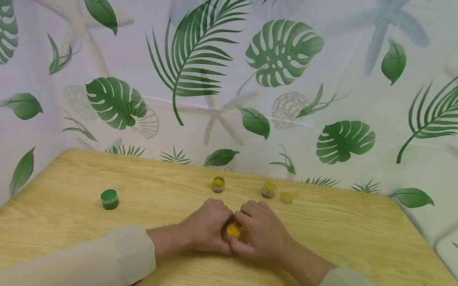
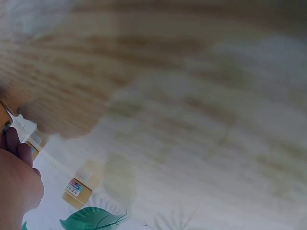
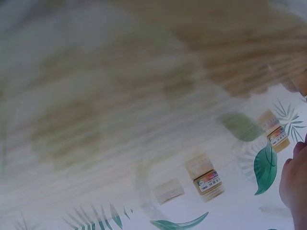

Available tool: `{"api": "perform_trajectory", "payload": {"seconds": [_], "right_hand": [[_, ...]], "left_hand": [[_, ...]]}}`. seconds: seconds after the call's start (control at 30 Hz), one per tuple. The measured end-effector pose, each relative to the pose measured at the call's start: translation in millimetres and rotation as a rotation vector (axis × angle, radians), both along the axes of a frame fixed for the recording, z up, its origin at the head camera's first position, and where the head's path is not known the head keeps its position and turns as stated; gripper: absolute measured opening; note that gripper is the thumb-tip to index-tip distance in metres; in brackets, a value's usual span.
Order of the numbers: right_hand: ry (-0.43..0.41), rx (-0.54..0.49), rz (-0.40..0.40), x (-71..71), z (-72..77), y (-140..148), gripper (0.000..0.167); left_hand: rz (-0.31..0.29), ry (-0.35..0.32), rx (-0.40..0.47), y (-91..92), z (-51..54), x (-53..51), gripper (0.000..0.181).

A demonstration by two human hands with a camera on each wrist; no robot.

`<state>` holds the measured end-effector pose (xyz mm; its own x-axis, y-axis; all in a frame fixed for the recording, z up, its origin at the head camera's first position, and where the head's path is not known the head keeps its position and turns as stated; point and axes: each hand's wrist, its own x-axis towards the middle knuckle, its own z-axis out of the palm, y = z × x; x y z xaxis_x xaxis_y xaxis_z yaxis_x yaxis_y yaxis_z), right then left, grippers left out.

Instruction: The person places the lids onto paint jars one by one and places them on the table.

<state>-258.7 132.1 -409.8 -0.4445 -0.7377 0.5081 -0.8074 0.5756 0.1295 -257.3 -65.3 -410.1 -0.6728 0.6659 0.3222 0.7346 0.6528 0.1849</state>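
Observation:
Near the middle of the table, both hands close round a small orange-yellow paint jar (image 1: 233, 230). My left hand (image 1: 209, 226) grips it from the left with curled fingers. From the right, my right hand (image 1: 262, 231) holds the same jar, its thumb at the near side. Only the jar's orange top shows between the hands; its sides are hidden, and whether a lid is on cannot be told. The wrist views catch just part of the left hand (image 2: 19, 179) and of the right hand (image 3: 295, 187).
Behind the hands stand a paint jar with a golden top (image 1: 218, 185) and a yellow paint jar (image 1: 268, 189). Beside the latter lies a round yellow lid (image 1: 286, 198). A green paint jar (image 1: 110, 199) stands at the left. Leaf-printed cloth (image 1: 214, 128) hangs behind the wooden table (image 1: 161, 191).

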Motion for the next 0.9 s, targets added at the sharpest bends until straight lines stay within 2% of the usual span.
{"api": "perform_trajectory", "payload": {"seconds": [0.23,0.3,0.37,0.4,0.53,0.6,0.63,0.67,0.73,0.83,0.9], "right_hand": [[0.033,-0.063,0.038,-1.3,-1.6,-2,0.037],[0.010,-0.076,0.029,0.3,-1.4,-3,0.042],[-0.049,-0.092,0.005,2.8,0.0,-4,0.044],[-0.133,-0.108,-0.023,4.4,1.5,-5,0.045],[-0.560,-0.247,-0.171,9.6,9.9,-12,0.041],[-0.670,-0.278,-0.244,11.7,11.8,-15,0.037],[-0.657,-0.262,-0.251,12.4,11.5,-15,0.034],[-0.602,-0.225,-0.251,12.8,10.5,-14,0.031],[-0.426,-0.123,-0.226,12.8,7.8,-11,0.026],[-0.139,0.010,-0.143,11.5,6.4,-6,0.025],[-0.012,0.068,-0.087,9.2,6.5,-4,0.025]], "left_hand": [[-0.012,0.051,-0.030,0.1,1.5,1.8,0.033],[-0.015,0.045,-0.024,-0.3,0.9,1.7,0.033],[-0.013,0.028,-0.008,-1.0,-0.1,1.0,0.032],[-0.012,0.017,0.005,-1.5,-1.0,0.5,0.031],[-0.004,0.003,0.047,-4.8,-4.2,-1.0,0.027],[0.001,0.006,0.060,-6.0,-6.2,-1.2,0.026],[0.002,0.006,0.062,-6.0,-6.6,-1.1,0.027],[0.001,0.005,0.064,-5.8,-7.1,-1.1,0.025],[0.002,0.003,0.062,-4.5,-6.9,-1.3,0.025],[0.000,0.007,0.035,-1.9,-4.7,-1.9,0.028],[0.007,0.013,0.014,-1.5,-2.8,-2.0,0.032]]}}
